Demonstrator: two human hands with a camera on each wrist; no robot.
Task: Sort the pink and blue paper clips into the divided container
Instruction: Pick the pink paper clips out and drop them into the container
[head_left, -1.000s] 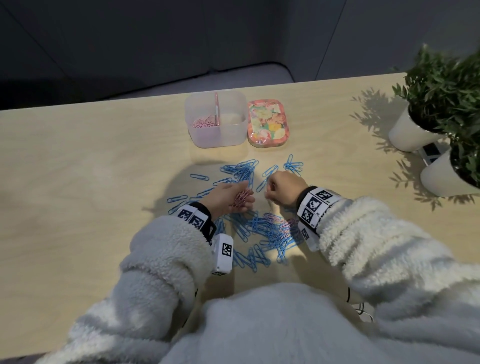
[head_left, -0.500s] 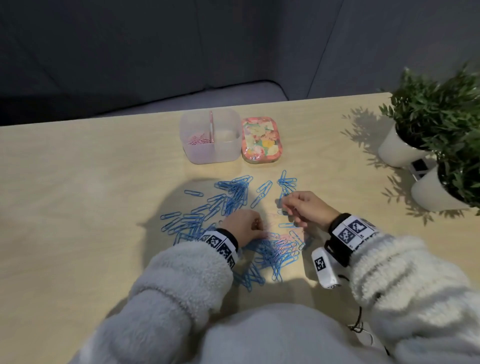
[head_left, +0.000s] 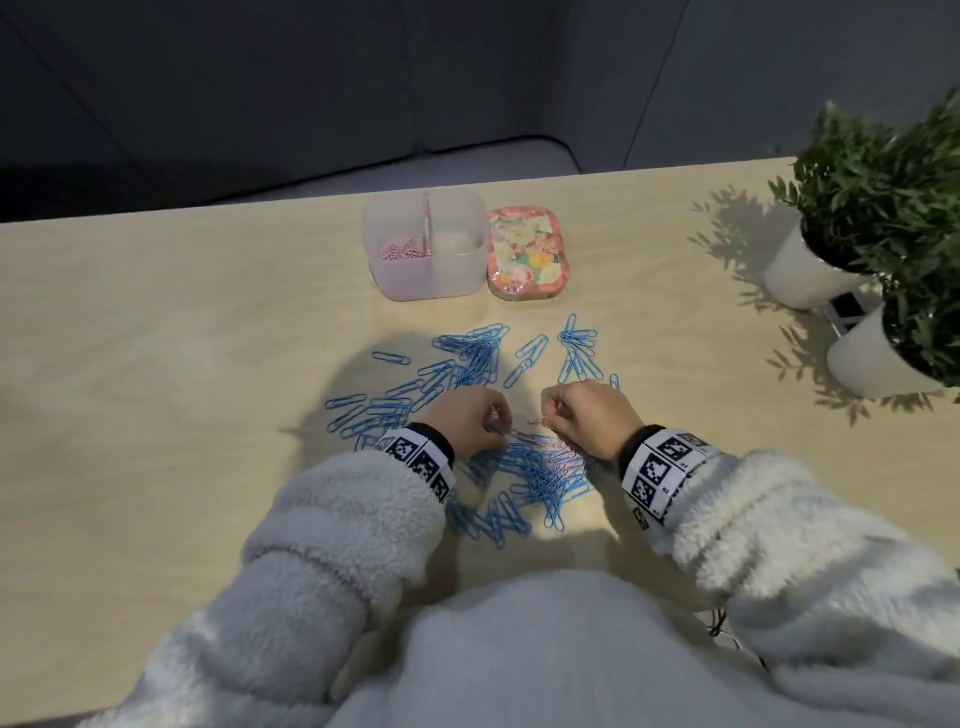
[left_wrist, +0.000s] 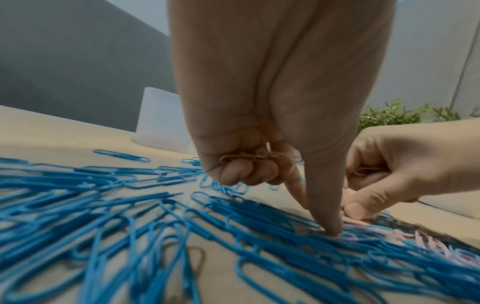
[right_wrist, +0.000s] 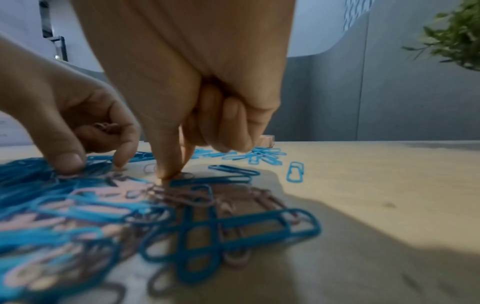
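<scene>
— Clips? Where, what look?
— Thin wire loops: blue paper clips (head_left: 470, 364) strewn on the table (head_left: 156, 364), pink paper clips (right_wrist: 182, 195) tangled among them.
— Hands?
— Left hand (head_left: 467, 421) curls round pink ones; right hand (head_left: 589, 415) pinches one.

On the bench (head_left: 156, 364) the divided container (head_left: 423, 280) stands behind the paper clips (head_left: 467, 364), the tin (head_left: 527, 254) just right of it. Two plant pots (head_left: 800, 270) stand far right.

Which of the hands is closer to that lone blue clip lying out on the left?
Left. The left hand sits just right of the lone blue clip; the right hand lies farther right.
</scene>
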